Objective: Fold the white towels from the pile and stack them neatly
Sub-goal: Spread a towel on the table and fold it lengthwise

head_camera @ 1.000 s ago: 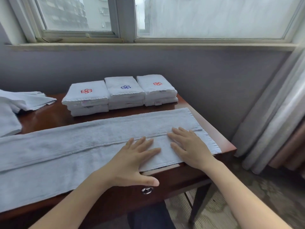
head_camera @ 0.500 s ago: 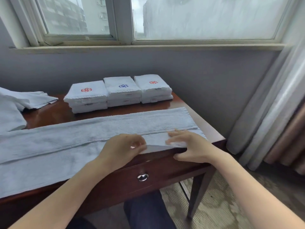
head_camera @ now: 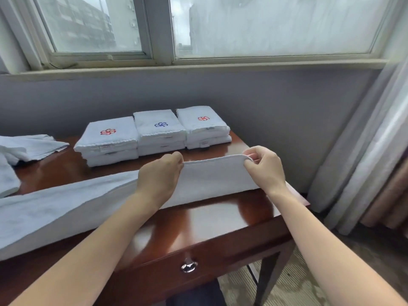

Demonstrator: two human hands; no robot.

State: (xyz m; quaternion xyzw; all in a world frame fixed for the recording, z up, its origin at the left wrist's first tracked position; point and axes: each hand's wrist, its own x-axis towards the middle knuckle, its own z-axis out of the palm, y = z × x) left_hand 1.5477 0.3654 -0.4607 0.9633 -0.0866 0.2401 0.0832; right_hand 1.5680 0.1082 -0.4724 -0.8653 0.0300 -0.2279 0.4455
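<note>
A long white terry towel (head_camera: 212, 176), folded lengthwise into a narrow band, lies across the front of a dark reddish-brown polished wooden table (head_camera: 223, 219). Its left part rests flat and runs out past the left edge of the view, while its right end is lifted off the tabletop. The left hand (head_camera: 161, 173) has its fingers curled and pinches the towel's raised upper edge. The right hand (head_camera: 263, 167) pinches the same edge at the towel's right corner between thumb and fingertips, so the cloth stretches taut between the two hands. Behind the towel, at the back of the table near the grey wall, stand three low stacks of folded white towels side by side and touching: one with a red flower emblem (head_camera: 108, 136), one with a blue flower emblem (head_camera: 160, 129) and one with another red emblem (head_camera: 203, 123). On the table's left end lies a loose heap of unfolded white towels (head_camera: 26, 147). A round metal drawer knob (head_camera: 188, 266) sits on the table's front. A pale curtain (head_camera: 364, 155) hangs at the right, below a wide window (head_camera: 265, 25).
</note>
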